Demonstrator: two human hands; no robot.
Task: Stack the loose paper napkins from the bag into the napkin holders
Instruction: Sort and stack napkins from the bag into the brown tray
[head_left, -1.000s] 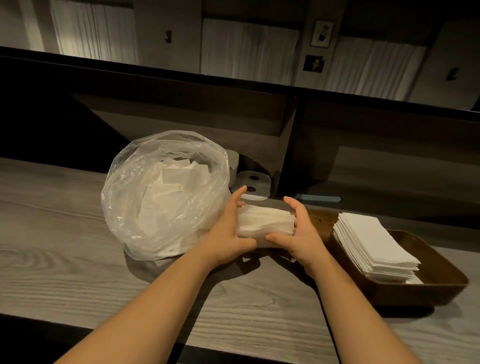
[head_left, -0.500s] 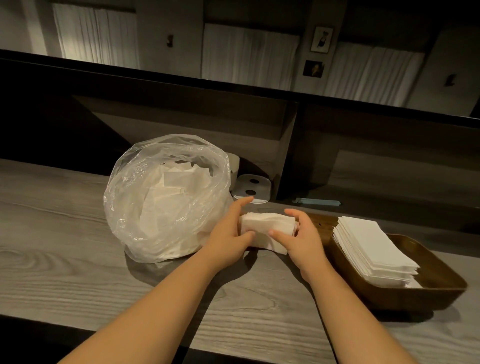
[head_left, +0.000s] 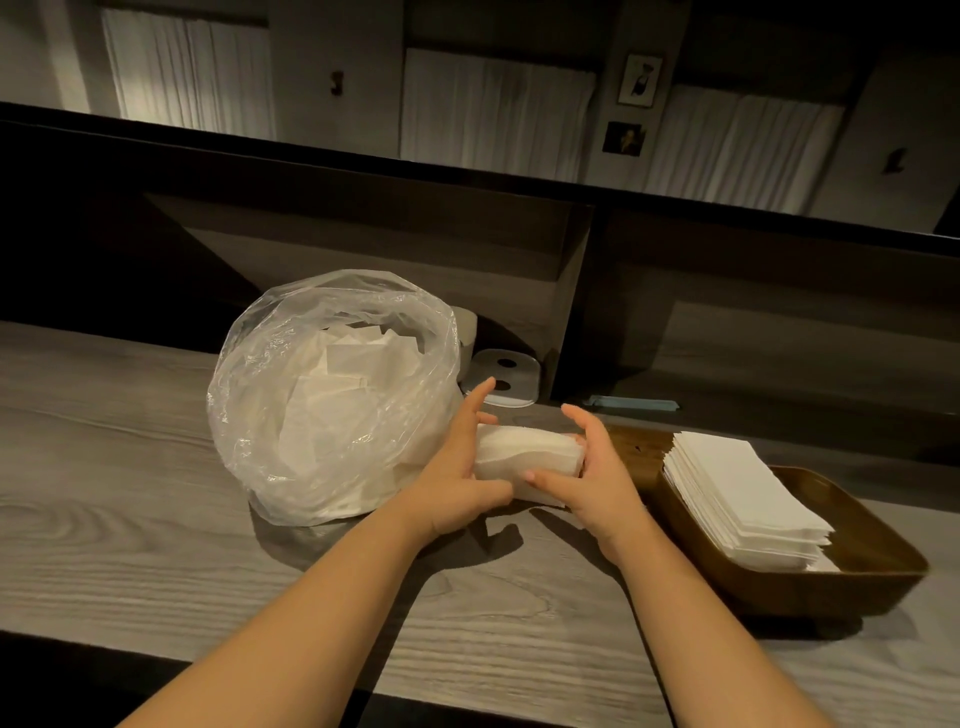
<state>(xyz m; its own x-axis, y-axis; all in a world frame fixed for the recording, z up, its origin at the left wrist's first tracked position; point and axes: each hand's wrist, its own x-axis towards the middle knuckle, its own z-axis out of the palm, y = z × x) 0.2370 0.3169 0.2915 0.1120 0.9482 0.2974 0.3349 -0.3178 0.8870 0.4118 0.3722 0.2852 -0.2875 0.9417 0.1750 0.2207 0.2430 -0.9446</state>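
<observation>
I hold a small wad of napkins over the counter, my left hand and right hand curled round its ends. The wooden holder already carries a stack; the bag looks far from empty.

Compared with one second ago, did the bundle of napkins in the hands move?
No, not noticeably. The napkin bundle remains beside the plastic bag, left of the wooden tray, held between the left hand and right hand.
</observation>
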